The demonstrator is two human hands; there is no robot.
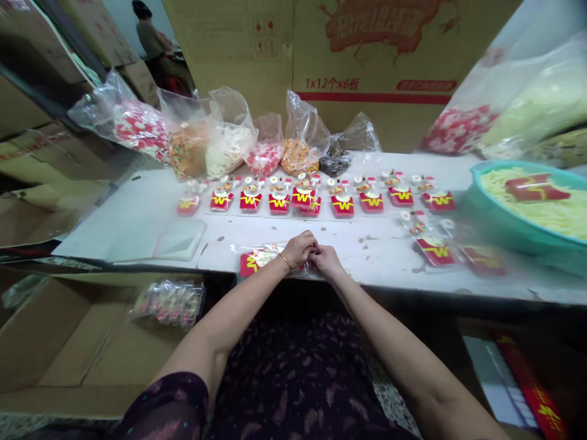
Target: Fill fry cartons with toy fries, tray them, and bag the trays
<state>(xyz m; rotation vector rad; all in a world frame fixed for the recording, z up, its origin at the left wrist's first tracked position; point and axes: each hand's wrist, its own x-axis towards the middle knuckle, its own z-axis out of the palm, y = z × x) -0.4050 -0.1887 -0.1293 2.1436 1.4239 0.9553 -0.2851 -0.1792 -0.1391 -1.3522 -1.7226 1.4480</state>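
My left hand (299, 249) and my right hand (324, 259) meet at the front edge of the white table (229, 235), fingers pinched together. Between them is the right end of a clear plastic bag (270, 249), which lies sideways on the table. Inside the bag shows a red fries pouch (249, 263) with a yellow W and pale pieces. My fingertips cover the bag's end, so its edge is hidden. Beyond my hands stands a row of similar red pouches (250, 201), with small toy food pieces above them. More pouches (435, 250) lie to the right.
Knotted clear bags of small parts (229, 143) line the back before a large carton (367, 122). A turquoise basin (518, 217) of pale strips stands right. Flat clear bags (180, 239) lie left. Below left, an open box (82, 342) holds packed bags (169, 304). A person (153, 40) sits far back.
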